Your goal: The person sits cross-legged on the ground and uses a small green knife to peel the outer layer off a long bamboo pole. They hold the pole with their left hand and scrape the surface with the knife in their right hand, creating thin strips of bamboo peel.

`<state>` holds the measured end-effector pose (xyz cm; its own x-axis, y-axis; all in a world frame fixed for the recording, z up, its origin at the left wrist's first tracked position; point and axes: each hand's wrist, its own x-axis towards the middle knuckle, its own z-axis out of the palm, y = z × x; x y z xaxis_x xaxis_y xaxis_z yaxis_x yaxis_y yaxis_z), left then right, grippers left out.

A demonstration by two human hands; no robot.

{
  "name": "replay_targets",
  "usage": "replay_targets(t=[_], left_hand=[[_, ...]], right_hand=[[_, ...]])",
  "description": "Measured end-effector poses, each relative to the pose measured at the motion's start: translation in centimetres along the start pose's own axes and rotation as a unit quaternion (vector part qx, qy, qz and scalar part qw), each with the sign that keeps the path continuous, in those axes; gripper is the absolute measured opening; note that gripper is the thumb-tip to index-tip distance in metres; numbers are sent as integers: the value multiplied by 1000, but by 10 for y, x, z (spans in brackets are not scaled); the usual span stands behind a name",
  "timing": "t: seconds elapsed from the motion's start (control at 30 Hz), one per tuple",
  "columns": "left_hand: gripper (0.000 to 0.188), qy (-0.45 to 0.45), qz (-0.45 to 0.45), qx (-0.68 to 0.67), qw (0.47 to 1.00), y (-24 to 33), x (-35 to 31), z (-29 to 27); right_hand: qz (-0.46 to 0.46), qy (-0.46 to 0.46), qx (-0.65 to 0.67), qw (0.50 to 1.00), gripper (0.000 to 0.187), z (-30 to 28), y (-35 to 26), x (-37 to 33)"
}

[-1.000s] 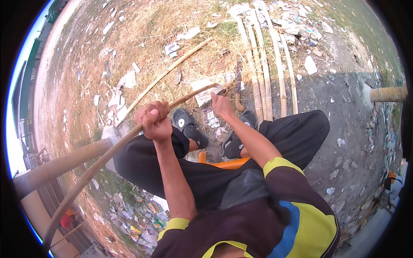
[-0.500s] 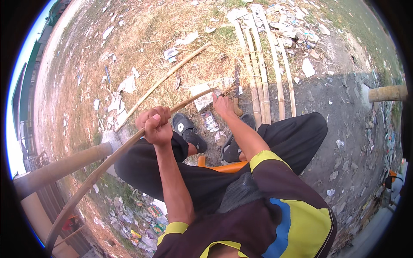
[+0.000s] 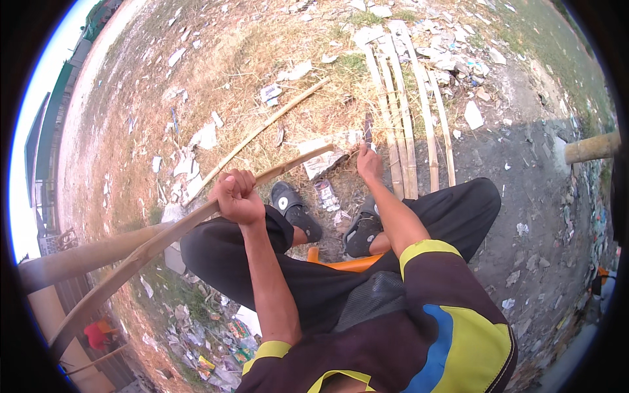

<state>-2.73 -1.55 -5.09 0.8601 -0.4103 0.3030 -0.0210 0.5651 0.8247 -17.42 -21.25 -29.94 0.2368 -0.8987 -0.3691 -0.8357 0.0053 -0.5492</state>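
My left hand (image 3: 237, 196) is closed around a long split bamboo strip (image 3: 154, 243). The strip slants from the lower left up to its tip above a pale block (image 3: 322, 167) on the ground. Past the tip, my right hand (image 3: 369, 164) is off the strip, its fingers curled at the handle end of a knife (image 3: 368, 131). The dark blade points away from me, and the hand covers the handle. More bamboo strips (image 3: 406, 124) lie side by side just right of the knife.
A single bamboo strip (image 3: 262, 128) lies on dry grass ahead. Thick bamboo poles stand out at left (image 3: 98, 255) and right (image 3: 590, 148). Litter (image 3: 223, 340) is strewn over the ground. An orange seat edge (image 3: 354, 264) shows between my legs.
My right hand has left the strip's tip and moved right onto the knife's handle, which lay uncovered before. My left hand keeps hold of the strip.
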Motion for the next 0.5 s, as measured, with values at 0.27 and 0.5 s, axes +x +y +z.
replay_targets(t=[0.27,0.5], left_hand=[[36,42,-28,60,997,21,26,28],[37,36,-45,52,997,20,52,33]], right_hand=[[-130,162,-256,944,49,-40,45,-25],[-35,-87,-211,973,54,31,41,-18]])
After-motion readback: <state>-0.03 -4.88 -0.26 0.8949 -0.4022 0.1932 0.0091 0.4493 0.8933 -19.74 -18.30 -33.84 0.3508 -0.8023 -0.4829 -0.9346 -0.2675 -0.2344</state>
